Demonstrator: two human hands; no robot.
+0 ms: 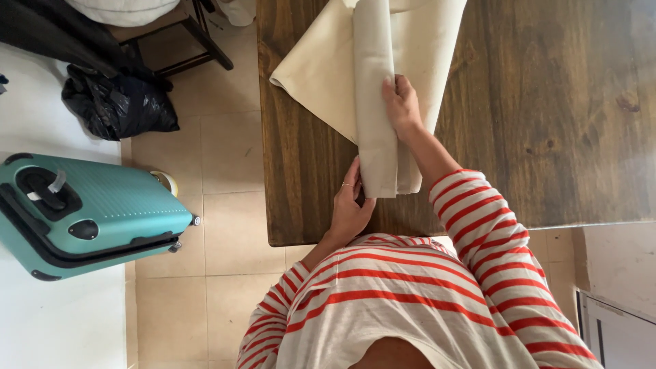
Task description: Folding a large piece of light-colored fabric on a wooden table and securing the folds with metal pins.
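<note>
A cream cloth point(321, 65) lies on a dark wooden table point(547, 116), with a long folded strip of it point(374, 123) running toward me. My left hand point(350, 208) grips the near end of that folded strip at its left edge; a ring shows on one finger. My right hand point(402, 106) presses flat on the strip's right edge, farther up the table. Both sleeves are cream with red stripes.
A teal hard-shell suitcase point(89, 215) lies on the tiled floor at the left. A black plastic bag point(119, 102) sits behind it near dark chair legs point(205, 41). A white panel point(615, 328) stands at the lower right.
</note>
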